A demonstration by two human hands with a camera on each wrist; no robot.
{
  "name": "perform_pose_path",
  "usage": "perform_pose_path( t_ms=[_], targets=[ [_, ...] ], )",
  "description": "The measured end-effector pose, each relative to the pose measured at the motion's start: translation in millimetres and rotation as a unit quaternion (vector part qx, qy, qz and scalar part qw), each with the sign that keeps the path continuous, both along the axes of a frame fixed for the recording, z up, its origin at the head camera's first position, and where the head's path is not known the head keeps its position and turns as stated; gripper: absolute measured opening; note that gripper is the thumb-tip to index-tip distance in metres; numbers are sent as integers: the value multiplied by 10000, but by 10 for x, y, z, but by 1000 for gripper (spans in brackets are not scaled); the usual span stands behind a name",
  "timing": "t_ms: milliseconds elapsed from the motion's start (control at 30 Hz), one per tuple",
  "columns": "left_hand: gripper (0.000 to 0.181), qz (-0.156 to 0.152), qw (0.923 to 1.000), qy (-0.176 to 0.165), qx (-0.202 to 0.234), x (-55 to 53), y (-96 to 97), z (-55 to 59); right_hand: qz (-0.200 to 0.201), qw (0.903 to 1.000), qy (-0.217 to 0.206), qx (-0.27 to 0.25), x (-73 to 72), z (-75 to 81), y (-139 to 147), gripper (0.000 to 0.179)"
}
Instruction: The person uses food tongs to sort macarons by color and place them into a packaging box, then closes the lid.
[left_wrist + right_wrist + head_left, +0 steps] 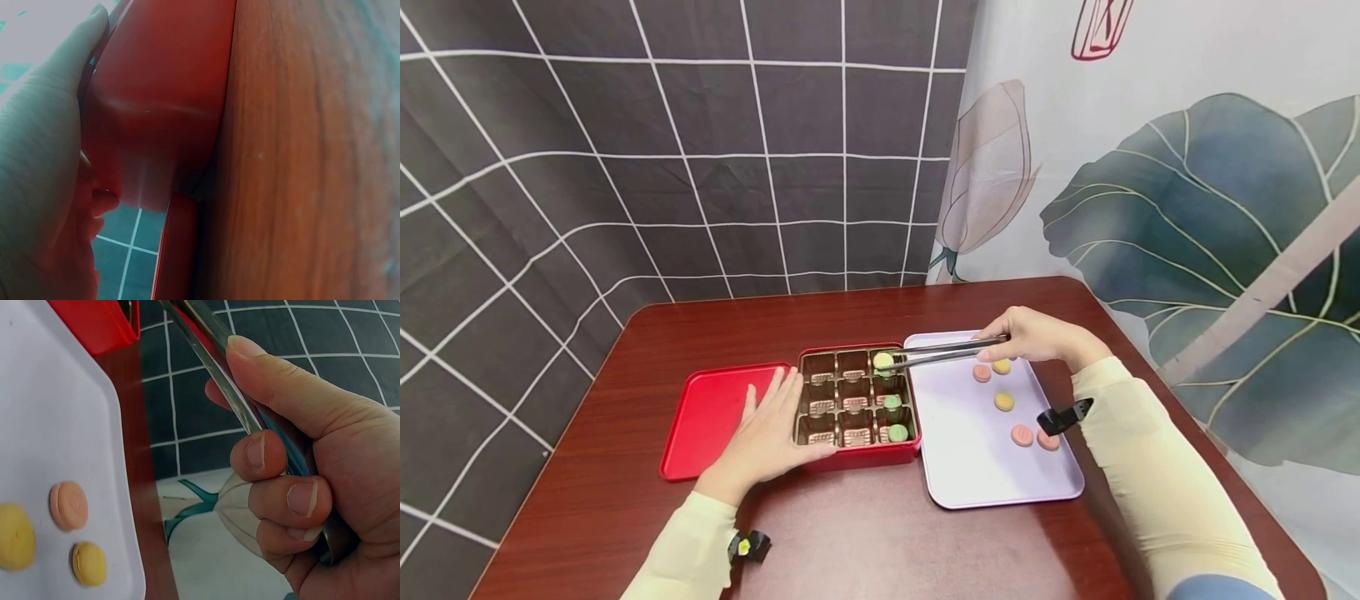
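My right hand (1026,333) grips metal tongs (215,375), fingers curled round the arms. In the head view, the tong tips stand at a yellow macaron (883,361), over the back right compartment of a red box (865,457). Green shows just under that macaron. Two green macarons (898,432) sit in the compartments in front of it, along the same right column. Fingers straight, my left hand (767,433) rests against the box's left side, its thumb along the front edge. From the left wrist view, the hand (37,144) lies beside the red wall.
A white tray (962,467) right of the box bears pink macarons (1022,435) and yellow macarons (1003,402). The red lid (707,417) lies left of the box, partly behind my left hand. Everything stands on a brown wooden table (737,325), with curtains behind.
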State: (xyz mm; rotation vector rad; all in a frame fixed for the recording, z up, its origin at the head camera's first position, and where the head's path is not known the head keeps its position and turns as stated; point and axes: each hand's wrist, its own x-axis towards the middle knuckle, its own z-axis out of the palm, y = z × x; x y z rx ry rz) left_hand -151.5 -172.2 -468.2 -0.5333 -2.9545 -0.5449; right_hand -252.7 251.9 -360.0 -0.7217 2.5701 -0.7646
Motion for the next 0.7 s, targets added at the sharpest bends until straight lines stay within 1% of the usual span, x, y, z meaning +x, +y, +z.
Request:
perform_pose_path(
  t_ms=[200, 300, 433, 700],
  targets=[
    [124, 6, 10000, 44, -3, 6, 9, 5, 87, 9999, 43, -86, -84, -15, -109, 36],
    [123, 11, 10000, 53, -1, 8, 8, 7, 153, 9998, -34, -143, -114, -16, -167, 36],
    [123, 22, 10000, 26, -12, 12, 10, 16, 251, 9994, -106, -216, -149, -24, -227, 32],
    [122, 25, 10000, -3, -24, 15, 19, 32, 427, 9988, -102, -209, -226, -85, -309, 27]
  ],
)
